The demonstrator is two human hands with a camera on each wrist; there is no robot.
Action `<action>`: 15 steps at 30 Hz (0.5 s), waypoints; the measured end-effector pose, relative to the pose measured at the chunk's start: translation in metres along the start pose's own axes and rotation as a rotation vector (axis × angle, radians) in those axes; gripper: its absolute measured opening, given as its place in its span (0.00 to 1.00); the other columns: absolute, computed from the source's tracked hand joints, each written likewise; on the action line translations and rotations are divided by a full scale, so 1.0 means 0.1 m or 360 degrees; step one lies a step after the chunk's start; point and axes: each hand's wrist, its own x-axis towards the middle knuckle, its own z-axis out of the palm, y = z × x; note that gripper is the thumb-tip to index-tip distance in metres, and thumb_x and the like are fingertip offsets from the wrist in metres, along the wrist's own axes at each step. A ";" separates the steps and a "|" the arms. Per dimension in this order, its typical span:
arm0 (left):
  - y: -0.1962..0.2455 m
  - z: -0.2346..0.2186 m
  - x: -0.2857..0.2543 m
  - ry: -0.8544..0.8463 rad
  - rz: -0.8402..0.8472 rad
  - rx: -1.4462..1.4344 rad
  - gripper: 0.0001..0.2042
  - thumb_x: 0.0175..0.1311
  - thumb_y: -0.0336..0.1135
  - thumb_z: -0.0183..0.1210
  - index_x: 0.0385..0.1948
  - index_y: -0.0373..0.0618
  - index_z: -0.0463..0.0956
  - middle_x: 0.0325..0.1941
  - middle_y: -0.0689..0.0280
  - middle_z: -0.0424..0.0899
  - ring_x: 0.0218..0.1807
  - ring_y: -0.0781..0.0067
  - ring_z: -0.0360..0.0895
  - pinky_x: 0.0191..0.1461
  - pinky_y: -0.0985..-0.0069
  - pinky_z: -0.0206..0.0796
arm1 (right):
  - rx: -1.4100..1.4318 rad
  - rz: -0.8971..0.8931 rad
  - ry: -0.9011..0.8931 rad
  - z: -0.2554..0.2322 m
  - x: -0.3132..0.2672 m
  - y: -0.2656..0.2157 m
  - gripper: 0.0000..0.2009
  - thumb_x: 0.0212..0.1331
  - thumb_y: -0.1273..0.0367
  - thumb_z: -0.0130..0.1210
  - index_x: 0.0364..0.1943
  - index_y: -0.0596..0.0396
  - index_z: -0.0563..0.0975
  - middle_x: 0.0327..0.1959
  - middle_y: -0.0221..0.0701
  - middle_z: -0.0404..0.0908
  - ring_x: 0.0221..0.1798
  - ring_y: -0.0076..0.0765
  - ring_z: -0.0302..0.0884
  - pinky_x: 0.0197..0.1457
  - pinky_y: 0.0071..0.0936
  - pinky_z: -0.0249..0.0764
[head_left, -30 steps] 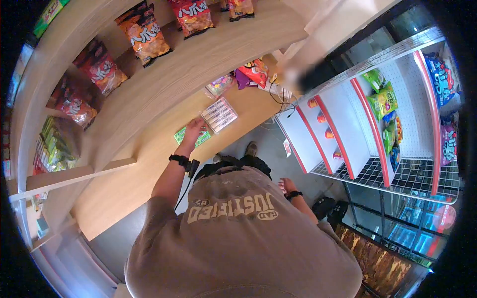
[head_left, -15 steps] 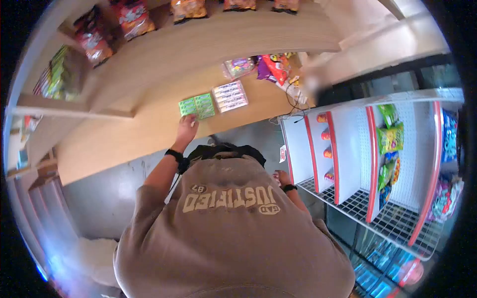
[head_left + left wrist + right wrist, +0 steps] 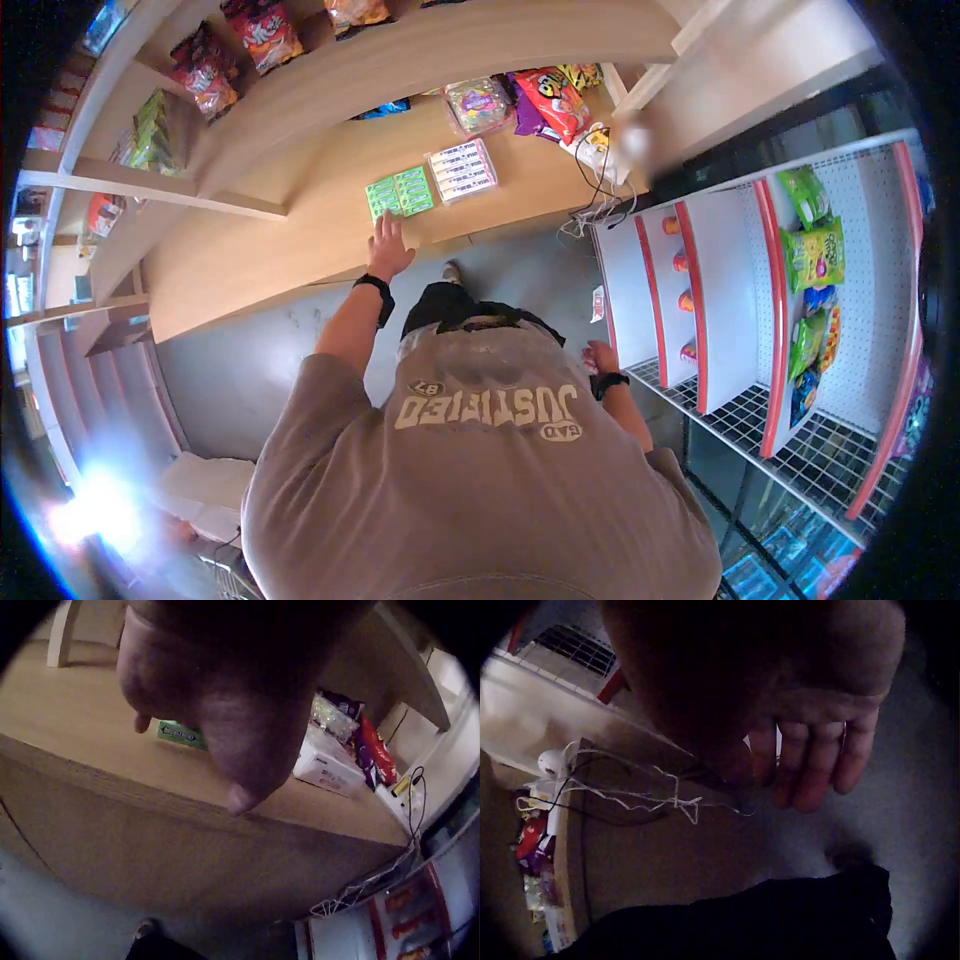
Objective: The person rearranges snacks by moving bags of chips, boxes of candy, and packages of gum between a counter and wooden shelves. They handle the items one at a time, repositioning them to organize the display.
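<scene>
My left hand [image 3: 390, 248] is at the near edge of the wooden counter [image 3: 300, 262], fingers spread and stretched toward a flat block of green gum packs [image 3: 399, 193]. The fingertips come right to the near side of this block and hold nothing. In the left wrist view the hand hides most of the green gum packs [image 3: 180, 733]. Against their right side stands a clear-wrapped stack of white packs [image 3: 463, 170] with dark lettering. Down by the body, over the floor, my right hand [image 3: 600, 358] hangs with loosely bent fingers and nothing in them.
Farther back on the counter are a clear bag of coloured sweets [image 3: 476, 104] and a red snack bag [image 3: 553, 100]. Loose cables [image 3: 605, 205] hang over its right end. A white rack [image 3: 720, 290] with red edges stands to the right. An upper shelf [image 3: 450, 52] overhangs the back.
My left hand lay over the green gum packs and has drawn back to the counter's edge. The gum packs sit straighter beside the white stack. The head view has turned; the right hand still hangs.
</scene>
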 end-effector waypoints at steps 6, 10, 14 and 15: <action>0.08 -0.10 -0.17 -0.0148 -0.0045 -0.0002 0.41 0.48 0.43 0.61 0.66 0.50 0.49 0.73 0.57 0.42 0.73 0.56 0.41 0.65 0.52 0.54 | 0.0189 0.0222 -0.0020 -0.37 0.03 0.98 0.15 0.56 0.60 0.47 0.42 0.54 0.73 0.28 0.33 0.76 0.25 0.31 0.73 0.28 0.28 0.72; 0.02 -0.09 -0.21 -0.0158 -0.0154 -0.0092 0.36 0.50 0.43 0.60 0.63 0.49 0.55 0.70 0.55 0.50 0.69 0.50 0.50 0.64 0.53 0.57 | 0.0422 0.0337 -0.0072 -0.51 0.24 1.79 0.13 0.58 0.59 0.45 0.37 0.54 0.72 0.26 0.34 0.74 0.24 0.34 0.70 0.27 0.32 0.68; 0.08 0.17 -0.65 0.0071 -0.0198 -0.0154 0.30 0.51 0.44 0.59 0.58 0.48 0.62 0.65 0.53 0.57 0.65 0.48 0.56 0.62 0.55 0.59 | 0.0577 0.0439 -0.0295 -0.73 0.54 2.94 0.15 0.59 0.57 0.44 0.29 0.54 0.68 0.18 0.31 0.66 0.14 0.32 0.60 0.20 0.31 0.56; 0.14 0.16 -0.87 0.0019 -0.0254 -0.0173 0.29 0.51 0.44 0.59 0.57 0.48 0.64 0.64 0.53 0.59 0.64 0.47 0.57 0.62 0.55 0.60 | 0.0595 0.0467 -0.0363 -0.73 0.76 2.99 0.16 0.59 0.56 0.43 0.27 0.54 0.67 0.16 0.31 0.64 0.12 0.32 0.57 0.18 0.30 0.53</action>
